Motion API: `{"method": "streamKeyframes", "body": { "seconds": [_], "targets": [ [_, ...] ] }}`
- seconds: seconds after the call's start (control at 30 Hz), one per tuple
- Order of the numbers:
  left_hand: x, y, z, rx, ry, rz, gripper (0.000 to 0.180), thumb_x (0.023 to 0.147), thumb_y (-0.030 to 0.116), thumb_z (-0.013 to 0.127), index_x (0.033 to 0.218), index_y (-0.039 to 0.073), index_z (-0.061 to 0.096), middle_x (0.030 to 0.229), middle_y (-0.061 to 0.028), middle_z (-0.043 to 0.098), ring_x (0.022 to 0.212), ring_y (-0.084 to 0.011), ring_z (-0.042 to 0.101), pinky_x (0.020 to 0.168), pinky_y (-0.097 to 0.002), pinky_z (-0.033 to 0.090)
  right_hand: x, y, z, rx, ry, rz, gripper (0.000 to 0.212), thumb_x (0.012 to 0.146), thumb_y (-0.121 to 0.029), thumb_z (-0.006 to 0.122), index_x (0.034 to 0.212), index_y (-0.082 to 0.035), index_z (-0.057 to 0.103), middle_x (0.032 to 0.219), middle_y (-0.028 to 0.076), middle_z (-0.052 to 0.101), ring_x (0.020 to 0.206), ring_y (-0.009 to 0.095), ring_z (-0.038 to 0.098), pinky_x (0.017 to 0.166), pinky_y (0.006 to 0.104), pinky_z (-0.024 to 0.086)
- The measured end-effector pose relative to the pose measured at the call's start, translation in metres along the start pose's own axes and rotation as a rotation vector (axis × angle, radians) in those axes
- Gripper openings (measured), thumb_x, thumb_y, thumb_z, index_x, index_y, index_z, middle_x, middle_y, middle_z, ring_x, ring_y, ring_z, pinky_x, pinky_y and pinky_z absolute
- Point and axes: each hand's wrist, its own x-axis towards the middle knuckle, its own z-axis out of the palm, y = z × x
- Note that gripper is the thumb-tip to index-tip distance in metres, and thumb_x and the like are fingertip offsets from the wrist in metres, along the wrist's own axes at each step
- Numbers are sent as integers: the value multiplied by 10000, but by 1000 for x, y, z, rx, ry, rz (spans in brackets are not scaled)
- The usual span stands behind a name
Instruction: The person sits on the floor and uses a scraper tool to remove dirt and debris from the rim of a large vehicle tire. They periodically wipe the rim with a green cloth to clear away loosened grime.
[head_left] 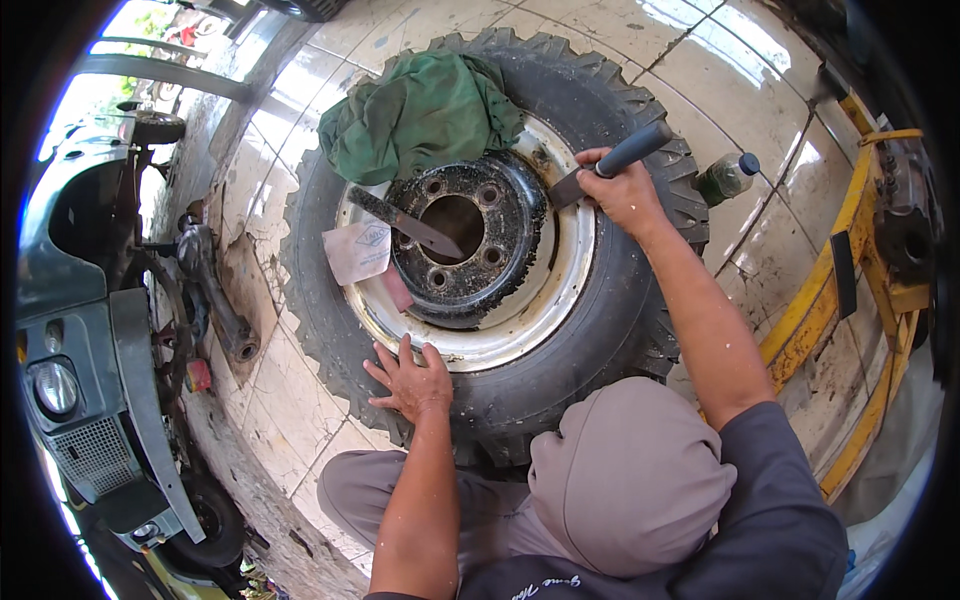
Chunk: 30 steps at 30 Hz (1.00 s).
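With right hand, gripping a grey-handled tool at upper right of the wheel; with left hand, spread, empty, touching its lower left; with blue print on pale sheet, white lettering on shirt.

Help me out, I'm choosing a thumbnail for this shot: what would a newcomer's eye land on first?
Probably the big knobbly tyre lying flat in the centre, with a crumpled green cloth draped over its upper left. Next comes the right hand, gripping a dark-handled tool at the right side of the pale rim, while the left hand lies spread at the tyre's lower left. A yellow metal frame stands out at far right.
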Motion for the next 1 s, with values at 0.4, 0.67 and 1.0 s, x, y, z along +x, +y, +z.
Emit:
{"method": "streamKeyframes", "body": {
  "seconds": [0.4,0.67,1.0],
  "targets": [
    [0,1,-5,18,-19,-9,525,957,442,498,1440,252,574,1673,-90,249,1569,-350,88,1141,-769,36,11,-8,4,-67,101,2,322,818,-246,713,1048,-23,753,875,119,740,773,203,718,736,339,556],
    [0,0,0,-2,-22,-6,531,950,447,516,1436,243,582,1676,-100,240,1572,-359,67,1140,-768,9,13,-9,3,55,55,-40,307,827,-238,707,1032,-16,755,890,123,734,751,189,715,734,339,567],
    [-2,1,0,19,-23,2,522,955,443,508,1436,252,578,1673,-94,248,1571,-355,75,1146,-763,25,13,3,3,-43,94,-52,295,836,-202,689,1035,8,749,867,124,740,741,186,717,695,329,579]
  ]
}}
